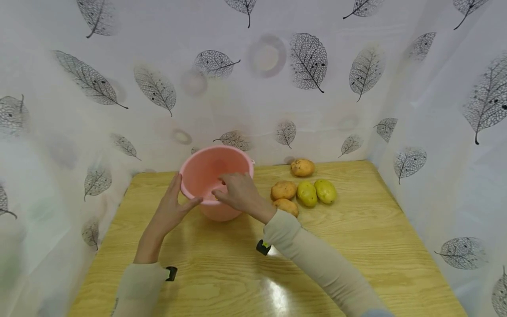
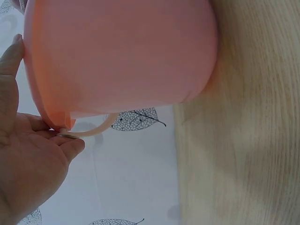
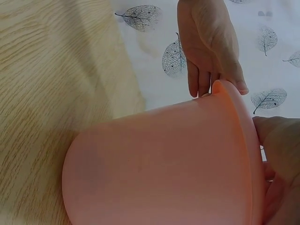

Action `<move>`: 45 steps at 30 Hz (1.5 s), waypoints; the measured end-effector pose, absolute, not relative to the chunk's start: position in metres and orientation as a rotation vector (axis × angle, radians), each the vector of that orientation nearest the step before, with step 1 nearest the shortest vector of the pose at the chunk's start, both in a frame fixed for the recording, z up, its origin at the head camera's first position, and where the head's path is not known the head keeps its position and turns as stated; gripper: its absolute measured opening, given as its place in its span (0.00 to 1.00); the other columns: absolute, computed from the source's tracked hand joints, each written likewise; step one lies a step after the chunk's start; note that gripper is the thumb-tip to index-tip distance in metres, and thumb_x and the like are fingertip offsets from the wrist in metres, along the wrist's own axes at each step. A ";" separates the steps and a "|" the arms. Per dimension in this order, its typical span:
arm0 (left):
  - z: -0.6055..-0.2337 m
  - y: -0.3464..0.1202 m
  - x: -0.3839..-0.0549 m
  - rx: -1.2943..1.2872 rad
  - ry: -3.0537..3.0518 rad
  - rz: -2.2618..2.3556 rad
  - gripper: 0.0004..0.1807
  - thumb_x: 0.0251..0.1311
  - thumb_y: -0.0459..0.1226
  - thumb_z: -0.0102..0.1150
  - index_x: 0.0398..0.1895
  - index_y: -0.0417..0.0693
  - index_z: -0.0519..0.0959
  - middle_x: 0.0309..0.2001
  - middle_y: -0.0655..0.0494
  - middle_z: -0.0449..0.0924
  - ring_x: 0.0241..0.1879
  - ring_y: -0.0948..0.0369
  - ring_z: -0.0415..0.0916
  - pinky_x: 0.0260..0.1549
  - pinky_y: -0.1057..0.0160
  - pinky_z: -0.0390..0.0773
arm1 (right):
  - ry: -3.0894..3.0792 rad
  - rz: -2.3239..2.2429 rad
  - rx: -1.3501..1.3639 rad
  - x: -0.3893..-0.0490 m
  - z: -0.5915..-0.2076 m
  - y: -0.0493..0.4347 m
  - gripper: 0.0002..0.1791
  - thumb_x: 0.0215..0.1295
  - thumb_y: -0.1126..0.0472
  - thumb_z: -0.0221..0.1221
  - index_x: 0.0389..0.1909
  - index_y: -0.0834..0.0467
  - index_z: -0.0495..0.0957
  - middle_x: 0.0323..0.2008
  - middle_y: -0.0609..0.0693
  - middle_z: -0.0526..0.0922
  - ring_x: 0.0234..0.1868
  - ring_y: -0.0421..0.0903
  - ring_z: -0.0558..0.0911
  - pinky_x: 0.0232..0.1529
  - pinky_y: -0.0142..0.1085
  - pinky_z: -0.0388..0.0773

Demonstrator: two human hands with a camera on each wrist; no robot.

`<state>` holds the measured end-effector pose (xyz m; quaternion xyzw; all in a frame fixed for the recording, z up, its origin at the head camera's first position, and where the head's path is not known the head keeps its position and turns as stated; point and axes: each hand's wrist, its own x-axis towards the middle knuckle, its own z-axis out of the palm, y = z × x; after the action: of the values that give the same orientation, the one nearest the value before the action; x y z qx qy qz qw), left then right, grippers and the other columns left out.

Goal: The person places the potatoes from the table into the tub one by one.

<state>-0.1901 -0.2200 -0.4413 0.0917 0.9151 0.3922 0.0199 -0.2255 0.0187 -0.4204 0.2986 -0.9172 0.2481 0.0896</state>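
Note:
A pink bucket (image 1: 219, 212) with a pale handle (image 2: 101, 126) stands on the wooden table. My left hand (image 1: 171, 211) grips its rim at the left, the thumb along the near edge and the fingers beside the handle's end, as the left wrist view shows. Over the near right rim reaches my right hand (image 1: 239, 191), its bent fingers inside the bucket. Small dark and yellow spots show by those fingers, and I cannot tell whether they hold anything. In the right wrist view, the rim partly hides that hand's fingers.
Right of the bucket lie three brown potatoes (image 1: 283, 190) and two yellow-green oval fruits (image 1: 325, 191). One potato (image 1: 303, 167) sits farther back, near the wall. A white leaf-print curtain (image 1: 261, 101) encloses the wooden table (image 1: 356, 246) at the back and both sides.

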 end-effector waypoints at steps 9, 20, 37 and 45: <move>-0.442 -0.221 -0.192 0.280 2.833 1.204 0.61 0.68 0.58 0.62 0.84 0.44 0.32 0.83 0.43 0.29 0.80 0.39 0.34 0.72 0.29 0.47 | -2.644 1.003 0.987 -0.225 -0.421 0.033 0.24 0.71 0.53 0.65 0.59 0.66 0.81 0.54 0.59 0.85 0.54 0.55 0.84 0.58 0.45 0.79; -0.440 -0.220 -0.191 0.284 2.819 1.200 0.61 0.68 0.57 0.63 0.84 0.42 0.32 0.83 0.43 0.28 0.81 0.40 0.32 0.73 0.31 0.45 | -2.520 1.210 0.895 -0.225 -0.417 0.085 0.30 0.72 0.57 0.65 0.68 0.68 0.72 0.61 0.64 0.79 0.58 0.56 0.79 0.61 0.48 0.77; -0.441 -0.221 -0.191 0.304 2.829 1.217 0.60 0.69 0.52 0.64 0.83 0.41 0.31 0.83 0.41 0.28 0.80 0.39 0.32 0.73 0.32 0.44 | -2.558 1.265 0.632 -0.219 -0.422 0.171 0.30 0.71 0.58 0.65 0.69 0.67 0.71 0.60 0.62 0.79 0.61 0.57 0.77 0.60 0.53 0.77; -0.440 -0.220 -0.191 0.323 2.839 1.229 0.60 0.68 0.53 0.65 0.83 0.39 0.32 0.83 0.39 0.29 0.80 0.38 0.33 0.74 0.33 0.44 | -2.538 1.280 0.581 -0.213 -0.429 0.202 0.29 0.72 0.62 0.65 0.69 0.67 0.72 0.62 0.64 0.77 0.62 0.60 0.77 0.59 0.54 0.78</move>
<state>-0.1907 -0.2203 -0.4402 0.1038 0.9127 0.3950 0.0156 -0.2130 0.2024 -0.4294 0.1990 -0.8685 0.4379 0.1200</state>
